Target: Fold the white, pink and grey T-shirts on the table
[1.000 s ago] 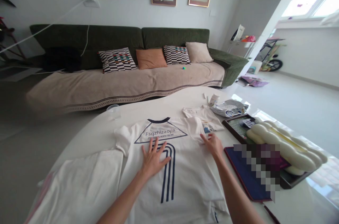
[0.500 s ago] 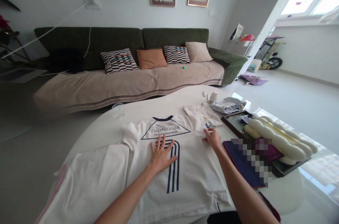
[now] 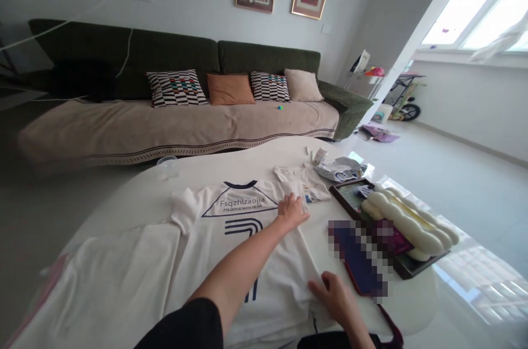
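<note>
A white T-shirt [image 3: 239, 211] with dark blue stripes and lettering lies flat on the round white table [image 3: 256, 156]. My left hand [image 3: 292, 209] reaches across it and pinches the shirt's right sleeve near the shoulder, fingers closed on the cloth. My right hand [image 3: 335, 297] sits at the shirt's lower right edge near me, its fingers curled over the side of the fabric. Another white garment [image 3: 103, 283] lies spread to the left, partly under the shirt.
A small folded white garment [image 3: 304, 183] and a crumpled plastic packet [image 3: 340, 167] lie beyond the shirt. To the right are a dark tray [image 3: 342, 199] holding a cream ribbed cushion [image 3: 406, 220] and a dark blue flat item [image 3: 357, 264]. A clear cup [image 3: 167, 165] stands at the far table edge, before the sofa [image 3: 185, 123].
My left hand left the shirt's chest and crossed to the right sleeve. My right hand came back from the sleeve to the shirt's lower right edge. The view shifted left.
</note>
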Motion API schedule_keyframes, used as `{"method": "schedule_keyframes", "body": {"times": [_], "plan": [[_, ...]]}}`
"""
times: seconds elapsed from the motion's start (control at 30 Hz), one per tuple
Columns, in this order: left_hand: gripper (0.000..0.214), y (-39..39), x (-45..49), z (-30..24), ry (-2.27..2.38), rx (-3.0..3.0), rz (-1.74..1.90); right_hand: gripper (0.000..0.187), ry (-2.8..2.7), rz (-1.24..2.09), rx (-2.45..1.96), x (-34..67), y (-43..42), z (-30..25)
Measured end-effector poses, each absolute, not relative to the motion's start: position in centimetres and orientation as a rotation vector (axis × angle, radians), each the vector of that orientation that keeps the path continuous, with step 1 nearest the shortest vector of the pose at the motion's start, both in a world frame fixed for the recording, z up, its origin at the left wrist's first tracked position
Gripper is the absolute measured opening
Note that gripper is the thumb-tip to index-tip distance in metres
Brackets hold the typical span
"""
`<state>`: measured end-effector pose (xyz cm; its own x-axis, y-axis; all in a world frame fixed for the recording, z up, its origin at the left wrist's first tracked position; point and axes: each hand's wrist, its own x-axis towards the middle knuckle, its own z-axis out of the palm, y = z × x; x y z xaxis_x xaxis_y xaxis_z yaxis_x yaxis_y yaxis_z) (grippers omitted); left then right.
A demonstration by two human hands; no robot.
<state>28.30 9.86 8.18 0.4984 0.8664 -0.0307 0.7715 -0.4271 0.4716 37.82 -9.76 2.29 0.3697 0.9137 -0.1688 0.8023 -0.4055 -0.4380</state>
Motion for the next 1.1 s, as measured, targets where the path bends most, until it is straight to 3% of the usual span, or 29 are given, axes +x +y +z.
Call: {"method": "schedule_keyframes", "body": {"times": [0.07, 0.27, 0.47, 0.6, 0.73, 0.9, 1.1], "plan": [[0.050, 10.1, 30.2, 7.7, 1.391, 2.218, 0.307, 0.030, -1.534, 0.577, -2.305, 38.4, -10.8, 1.9], [0.024, 11.6, 30.0, 6.5, 1.367, 1.942, 0.497, 0.036, -1.348, 0.521, -2.132, 36.9, -12.4, 2.7], [0.024, 13.9, 22.1, 7.3, 1.305, 1.443, 0.777, 0.024, -1.447, 0.289, -1.783, 30.6, -13.7, 3.0], [0.032, 13.4, 14.2, 6.5, 1.246, 1.209, 0.870, 0.046, -1.864, 0.153, -1.466, 26.9, -14.4, 0.3], [0.032, 12.9, 10.9, 5.0, 1.263, 1.087, 0.938, 0.062, -2.096, 0.032, -1.434, 26.0, -14.5, -2.2], [0.064, 13.5, 11.1, 4.4, 1.342, 1.159, 1.057, 0.061, -2.202, -0.021, -1.455, 26.8, -14.7, -2.4], [0.060, 13.2, 10.5, 4.9, 1.711, 1.824, 0.832, 0.059, -2.288, -0.010, -1.365, 27.2, -14.7, 0.4]]}}
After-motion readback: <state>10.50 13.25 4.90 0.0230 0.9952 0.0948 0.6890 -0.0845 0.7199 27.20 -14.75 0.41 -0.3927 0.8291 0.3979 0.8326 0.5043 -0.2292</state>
